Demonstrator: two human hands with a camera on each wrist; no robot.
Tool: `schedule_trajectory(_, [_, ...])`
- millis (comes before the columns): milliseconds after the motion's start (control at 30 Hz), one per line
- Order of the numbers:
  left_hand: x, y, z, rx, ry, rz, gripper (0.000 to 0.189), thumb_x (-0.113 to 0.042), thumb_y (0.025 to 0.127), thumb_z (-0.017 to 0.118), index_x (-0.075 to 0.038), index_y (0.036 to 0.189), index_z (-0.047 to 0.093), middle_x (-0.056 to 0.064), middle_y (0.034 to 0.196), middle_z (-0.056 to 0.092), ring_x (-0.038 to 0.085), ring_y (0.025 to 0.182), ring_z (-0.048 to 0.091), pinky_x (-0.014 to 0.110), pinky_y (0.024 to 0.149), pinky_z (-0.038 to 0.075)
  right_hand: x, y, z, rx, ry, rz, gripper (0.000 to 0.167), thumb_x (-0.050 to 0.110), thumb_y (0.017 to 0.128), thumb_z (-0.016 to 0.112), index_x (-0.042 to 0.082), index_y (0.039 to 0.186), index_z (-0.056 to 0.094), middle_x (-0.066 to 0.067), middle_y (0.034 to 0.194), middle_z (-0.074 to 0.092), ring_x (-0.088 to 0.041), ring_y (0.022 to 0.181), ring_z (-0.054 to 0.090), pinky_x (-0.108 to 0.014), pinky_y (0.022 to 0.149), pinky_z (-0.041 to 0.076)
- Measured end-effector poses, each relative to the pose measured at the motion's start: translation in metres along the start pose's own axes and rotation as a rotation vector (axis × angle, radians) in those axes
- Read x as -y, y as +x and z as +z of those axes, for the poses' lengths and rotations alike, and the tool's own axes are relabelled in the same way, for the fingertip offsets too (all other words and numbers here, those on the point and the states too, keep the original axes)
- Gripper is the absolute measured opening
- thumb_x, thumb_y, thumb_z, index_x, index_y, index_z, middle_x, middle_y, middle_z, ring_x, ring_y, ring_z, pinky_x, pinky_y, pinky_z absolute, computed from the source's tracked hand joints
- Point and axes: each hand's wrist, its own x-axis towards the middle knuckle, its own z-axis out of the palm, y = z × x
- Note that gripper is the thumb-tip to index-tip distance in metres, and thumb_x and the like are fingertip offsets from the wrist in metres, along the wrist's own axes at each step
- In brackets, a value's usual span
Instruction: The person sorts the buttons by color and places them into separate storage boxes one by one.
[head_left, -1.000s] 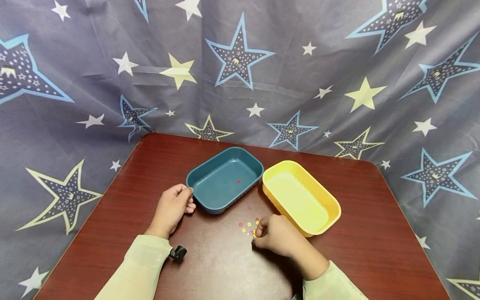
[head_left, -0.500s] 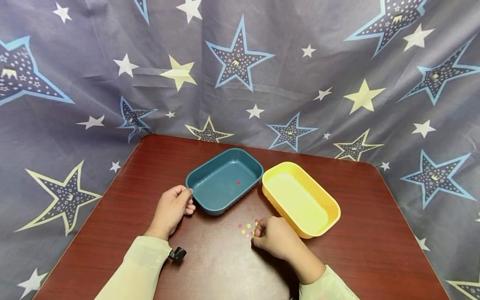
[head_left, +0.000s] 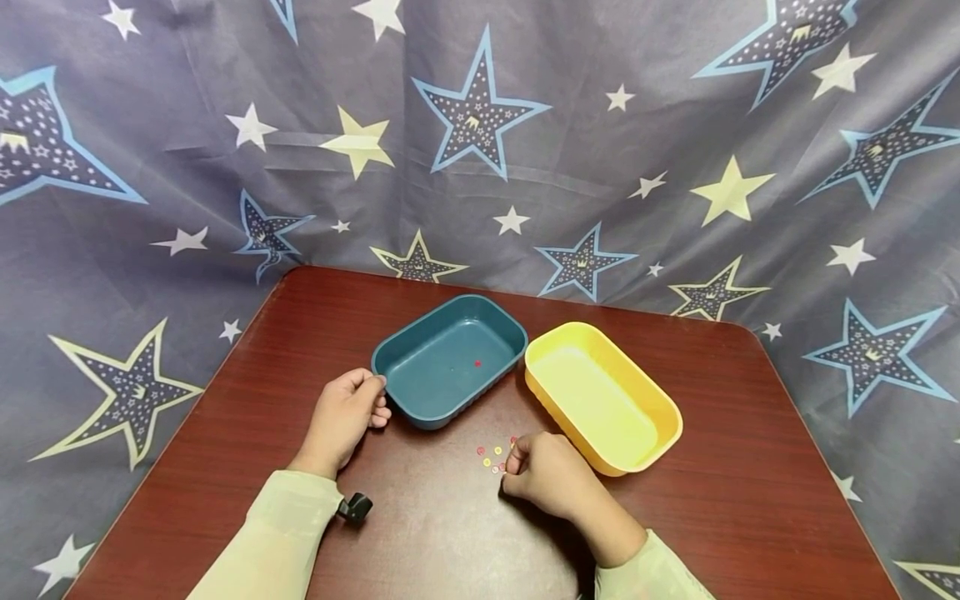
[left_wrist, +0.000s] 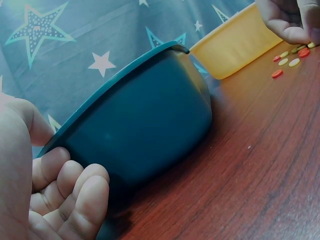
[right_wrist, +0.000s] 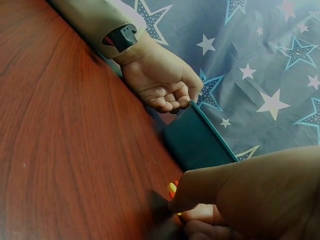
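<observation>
A grey star-printed curtain (head_left: 300, 200) stands behind a reddish-brown wood-grain table (head_left: 420, 517). On the table sit two rounded rectangular tubs, both upright: a teal tub (head_left: 435, 375) towards the left and a yellow tub (head_left: 600, 400) towards the right, corner to corner, so close that I cannot tell whether they touch.

The left hand (head_left: 345, 421) pinches the near left end of the teal tub, thumb at the rim and fingers curled against the outer wall. The right hand (head_left: 551, 475) is down at the tabletop in front of the yellow tub, thumb and forefinger brought together; whether a piece is caught between them I cannot tell.

The smallest things are button-like discs. One red disc (head_left: 477, 363) lies on the floor of the teal tub; I make out none in the yellow tub. The loose red and yellow discs (head_left: 487, 462) lie in a scattered group on the table, in front of the tubs and right by the right fingertips, which hide some. Judged from this, the work is at an early stage: one disc is in a tub, and most are left to handle.
</observation>
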Motion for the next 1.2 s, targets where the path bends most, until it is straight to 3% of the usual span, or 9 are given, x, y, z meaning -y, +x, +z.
schedule_trajectory(633, [0.0,0.0012,0.0009,0.004,-0.014,-0.003,0.033,-0.023,0.112,0.065,0.002,0.09,0.062,0.007,0.079,0.064,0.015,0.069,0.072,0.027,0.064,0.068,-0.001,0.0004,0.0008,-0.001,0.006,-0.018,0.023,0.015,0.074,0.082,0.029,0.067,0.065,0.023,0.07,0.061,0.0,0.062,0.054,-0.022,0.063,0.05])
schedule_trajectory(867, [0.0007,0.0019,0.001,0.005,-0.016,-0.004,0.033,-0.022,0.112,0.064,0.002,0.09,0.061,0.006,0.08,0.064,0.014,0.069,0.071,0.027,0.064,0.068,-0.0021,-0.0003,-0.0018,0.018,0.066,-0.012,0.023,0.013,0.076,0.08,0.028,0.067,0.065,0.022,0.068,0.06,0.0,0.06,0.052,-0.021,0.06,0.047])
schedule_trajectory(967, [0.0006,0.0021,0.0011,0.006,-0.019,-0.005,0.033,-0.022,0.112,0.064,0.002,0.09,0.061,0.006,0.079,0.064,0.014,0.068,0.071,0.027,0.063,0.068,-0.0032,-0.0005,-0.0029,0.029,0.089,-0.012,0.023,0.013,0.079,0.079,0.028,0.067,0.066,0.022,0.066,0.061,0.001,0.059,0.053,-0.02,0.063,0.049])
schedule_trajectory(1100, [-0.0001,0.0019,0.0012,0.006,-0.022,-0.008,0.033,-0.022,0.112,0.065,0.002,0.09,0.061,0.007,0.078,0.064,0.015,0.068,0.07,0.027,0.063,0.068,-0.0034,-0.0009,-0.0046,0.042,0.101,-0.016,0.025,0.013,0.082,0.077,0.028,0.066,0.066,0.023,0.062,0.062,0.003,0.061,0.057,-0.017,0.078,0.054])
schedule_trajectory(1200, [-0.0007,0.0016,0.0011,0.003,-0.019,-0.012,0.033,-0.023,0.112,0.065,0.002,0.09,0.061,0.007,0.079,0.064,0.015,0.069,0.071,0.027,0.064,0.068,-0.0013,-0.0013,-0.008,0.056,0.117,-0.026,0.025,0.012,0.083,0.076,0.028,0.066,0.066,0.023,0.062,0.062,0.003,0.062,0.059,-0.017,0.077,0.054])
